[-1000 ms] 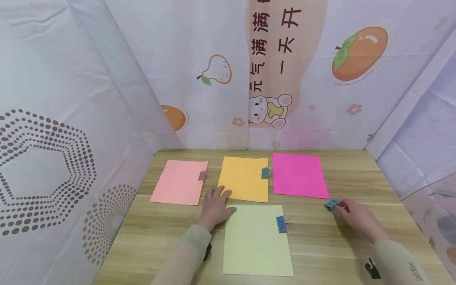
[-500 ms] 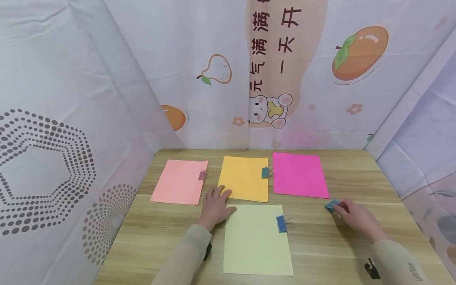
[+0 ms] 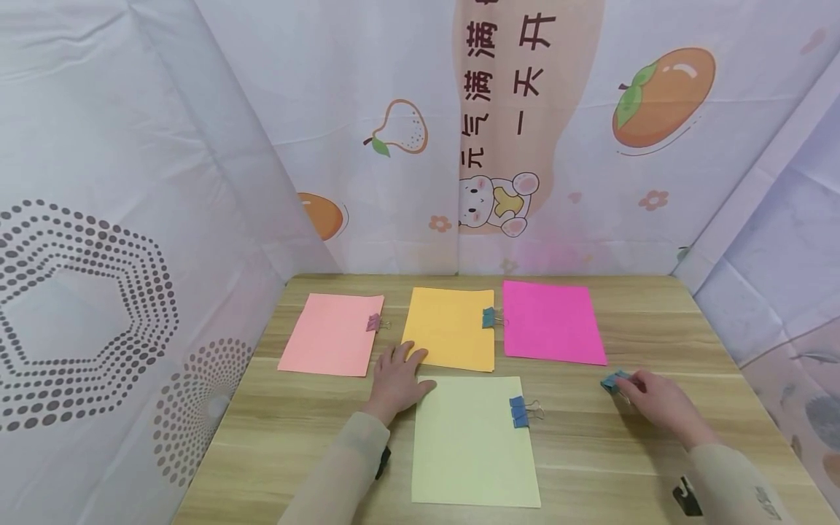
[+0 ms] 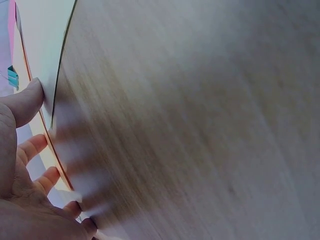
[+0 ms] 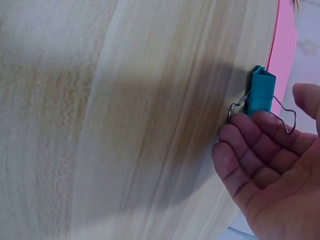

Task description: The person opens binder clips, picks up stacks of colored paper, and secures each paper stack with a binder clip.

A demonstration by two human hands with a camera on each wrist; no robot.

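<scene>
In the head view, my left hand (image 3: 396,383) lies with fingers spread, its fingertips on the near-left corner of the orange-yellow paper (image 3: 453,328) and its thumb on the edge of the pale yellow-green paper (image 3: 472,452). My right hand (image 3: 663,401) is at a teal binder clip (image 3: 615,381), just off the near-right corner of the magenta paper (image 3: 554,321). In the right wrist view the clip's (image 5: 261,92) wire handles are spread apart. Loosely bent fingers (image 5: 237,162) touch the clip, while the thumb (image 5: 306,97) stands clear of it.
A blue binder clip (image 3: 519,412) grips the yellow-green paper's right edge. Another teal clip (image 3: 488,318) is on the orange-yellow paper, and a pink clip (image 3: 373,322) on the salmon paper (image 3: 331,335). Printed cloth (image 3: 394,73) hangs behind the wooden table (image 3: 295,452).
The teal clip has shifted and turned slightly beside my right hand, whose fingers have moved a little on it. My left hand and the papers stay as they were.
</scene>
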